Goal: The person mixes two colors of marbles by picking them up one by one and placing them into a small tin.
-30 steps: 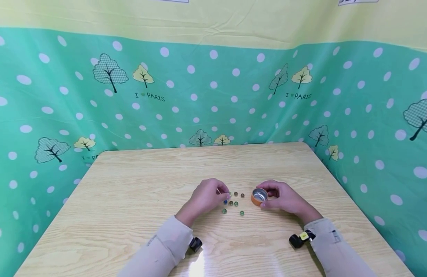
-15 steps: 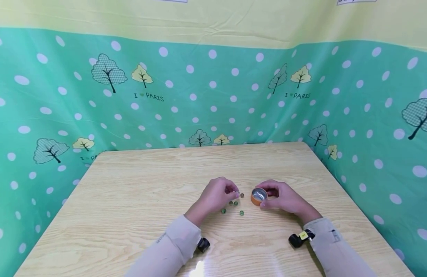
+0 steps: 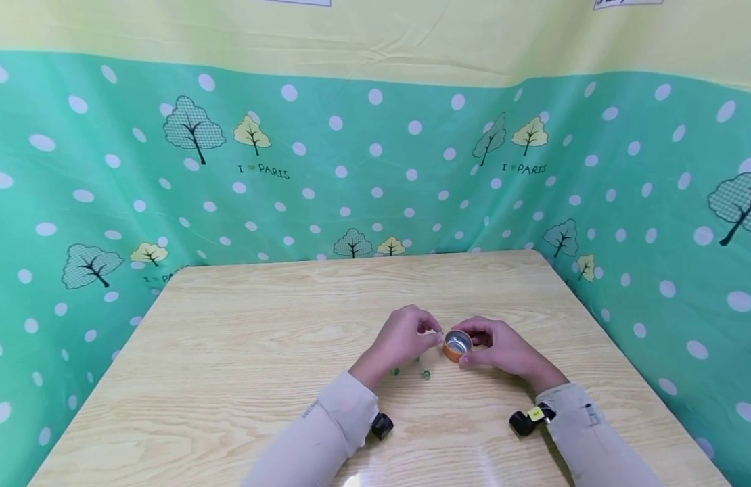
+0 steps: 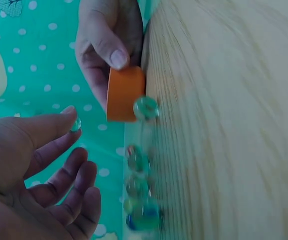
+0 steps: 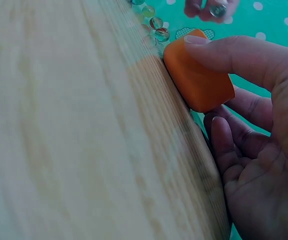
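Between thumb and index finger, my left hand [image 3: 407, 337] pinches a clear glass marble [image 4: 76, 125] just left of the cup's rim. The small round cup [image 3: 453, 354] is orange outside and silvery inside, with its mouth upward. My right hand [image 3: 500, 348] grips the cup from the right, thumb on the near side. No marble can be made out inside the cup. On the tabletop lie several loose marbles; a green marble [image 3: 426, 375] is nearest me, and another green marble [image 3: 395, 372] lies left of it. My left hand hides the others in the head view.
The pale wood-grain table [image 3: 260, 338] carries the marbles and the cup. A green dotted cloth [image 3: 375, 176] hangs behind it and along both sides. Each sleeve bears a small black wrist camera [image 3: 381, 426].
My left hand has moved right, from over the marbles to the cup's rim, and carries the clear marble. The right hand and the cup stay in place.
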Available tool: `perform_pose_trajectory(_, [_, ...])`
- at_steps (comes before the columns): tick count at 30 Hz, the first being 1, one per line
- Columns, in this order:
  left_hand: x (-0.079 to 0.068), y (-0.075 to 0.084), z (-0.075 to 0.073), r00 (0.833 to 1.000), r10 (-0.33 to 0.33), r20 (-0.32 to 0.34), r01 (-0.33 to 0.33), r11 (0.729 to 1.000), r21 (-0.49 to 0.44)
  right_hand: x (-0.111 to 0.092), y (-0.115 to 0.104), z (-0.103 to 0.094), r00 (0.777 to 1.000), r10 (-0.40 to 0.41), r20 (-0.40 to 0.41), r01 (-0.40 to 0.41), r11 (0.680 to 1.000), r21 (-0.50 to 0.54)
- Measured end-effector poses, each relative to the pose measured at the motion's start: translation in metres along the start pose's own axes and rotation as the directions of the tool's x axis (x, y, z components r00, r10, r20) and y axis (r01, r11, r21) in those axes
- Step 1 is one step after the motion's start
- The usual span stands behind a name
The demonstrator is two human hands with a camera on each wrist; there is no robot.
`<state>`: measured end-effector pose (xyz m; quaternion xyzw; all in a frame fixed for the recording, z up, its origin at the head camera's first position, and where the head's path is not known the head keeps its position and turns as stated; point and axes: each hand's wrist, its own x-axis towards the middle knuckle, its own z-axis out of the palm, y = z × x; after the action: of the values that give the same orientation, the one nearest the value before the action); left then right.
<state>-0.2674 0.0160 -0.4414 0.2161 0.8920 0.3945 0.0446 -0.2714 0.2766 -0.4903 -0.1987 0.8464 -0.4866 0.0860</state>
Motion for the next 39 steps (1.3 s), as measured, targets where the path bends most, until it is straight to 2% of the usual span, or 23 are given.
perform_pose_trajectory(6, [0.009, 0.009, 0.011, 1.0, 0.005, -0.031, -0.005, 1.0, 0.018, 0.001, 0.001, 0.001, 1.0, 0.002, 0.002, -0.002, 1.0, 0.0])
perform_pose_trajectory(12, [0.013, 0.012, 0.019, 0.999, 0.013, -0.046, -0.011, 0.999, 0.047, 0.001, 0.0, 0.001, 1.0, 0.026, -0.006, -0.026, 1.0, -0.01])
perform_pose_trajectory(20, [0.015, 0.014, 0.023, 0.999, 0.001, -0.053, 0.005, 0.995, 0.102, 0.002, -0.005, -0.001, 1.0, -0.011, -0.012, 0.011, 1.0, -0.004])
perform_pose_trajectory(25, [0.015, 0.017, 0.024, 0.999, 0.0, -0.045, 0.006, 0.991, 0.132, 0.001, -0.005, -0.001, 1.0, 0.003, -0.014, -0.003, 1.0, 0.002])
perform_pose_trajectory(32, [0.013, 0.014, 0.027, 0.999, -0.022, -0.044, 0.028, 0.989, 0.146, -0.001, -0.004, 0.002, 1.0, 0.025, -0.008, -0.025, 1.0, -0.007])
perform_pose_trajectory(39, [0.014, 0.013, 0.029, 1.0, -0.004, -0.03, 0.008, 0.988, 0.153, -0.001, -0.003, 0.001, 1.0, 0.012, -0.018, -0.012, 1.0, -0.012])
